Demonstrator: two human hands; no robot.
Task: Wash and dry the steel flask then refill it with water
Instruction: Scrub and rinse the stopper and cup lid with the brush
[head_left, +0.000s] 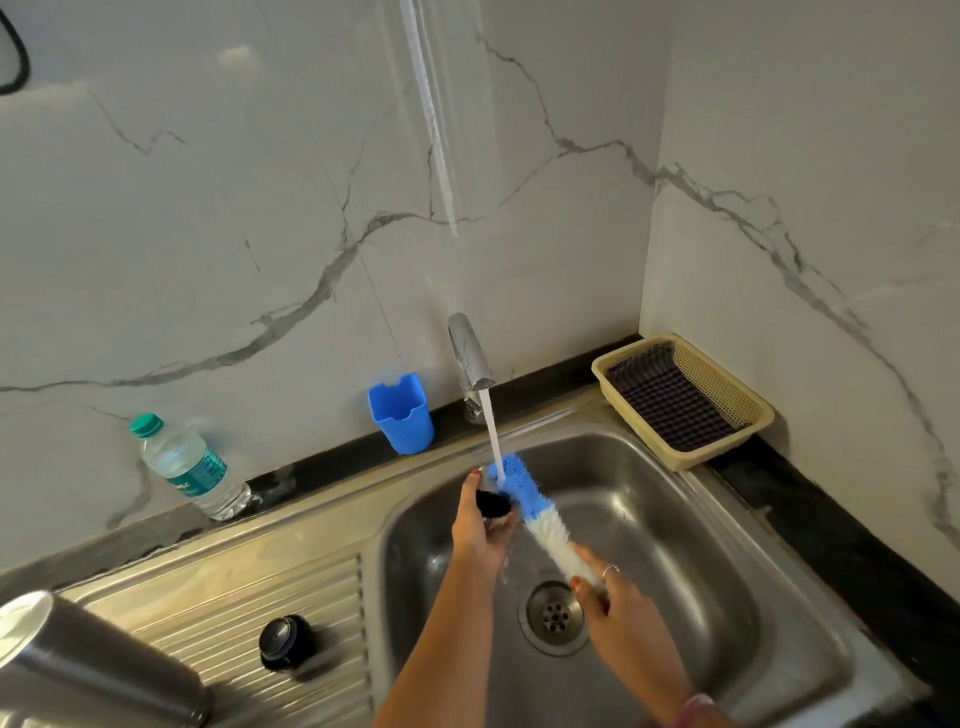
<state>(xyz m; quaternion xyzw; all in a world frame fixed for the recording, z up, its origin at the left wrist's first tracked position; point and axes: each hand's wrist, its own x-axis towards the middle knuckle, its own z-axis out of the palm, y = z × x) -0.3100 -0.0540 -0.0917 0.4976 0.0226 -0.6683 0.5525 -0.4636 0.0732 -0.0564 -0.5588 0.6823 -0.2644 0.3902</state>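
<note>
Right hand (615, 592) grips fluffy blue-white bottle brush (535, 514) under water; left hand (480, 522) grips small black cap (492, 502).

Sink basin (675, 519) right of centre frame; drainboard (218, 597) to its left. Tap (470, 358) behind basin, at wall; water stream (493, 436) falls onto brush (535, 509) over basin. Left hand (480, 525) grips small cap (492, 503) beside brush head; right hand (618, 597) holds brush lower end, above drain (553, 616). Flask (88, 670) on drainboard, lower left corner of frame; lid (284, 640) on drainboard between flask and basin. Cup (402, 415) left of tap. Water bottle (189, 467) far left by wall. Basket (753, 395) in right corner behind basin, cloth (670, 400) inside.
</note>
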